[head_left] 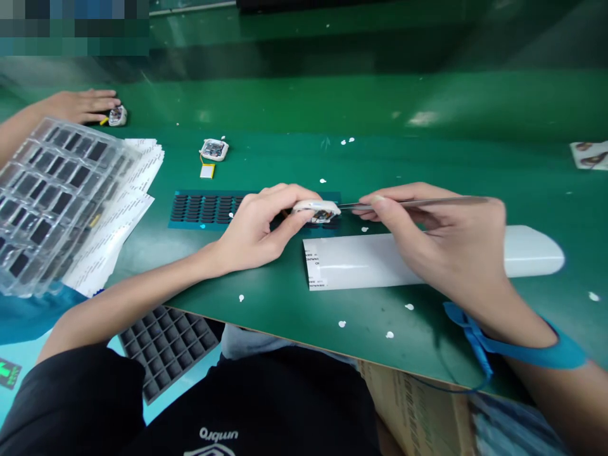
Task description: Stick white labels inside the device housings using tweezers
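Between the thumb and fingers of my left hand [266, 221] is a small white electronic device housing [316, 206], tilted so that its open side with inner parts shows. My right hand [441, 234] grips metal tweezers [427, 202], whose tips reach the right edge of the housing. Whether the tips hold anything is too small to tell. Under my left hand lies a blue-green sheet of black adhesive pieces [204, 209]. Below my right hand is a white strip of release paper [361, 263], curled at its right end. A blue wrist strap [532, 351] circles my right wrist.
Another white housing [215, 149] with a small battery [207, 171] wired to it lies further back. At left, a clear compartment tray [52, 202] rests over printed paper sheets [137, 171]. A co-worker's hand [85, 106] touches a third housing [118, 116]. Several white tabs dot the green tabletop.
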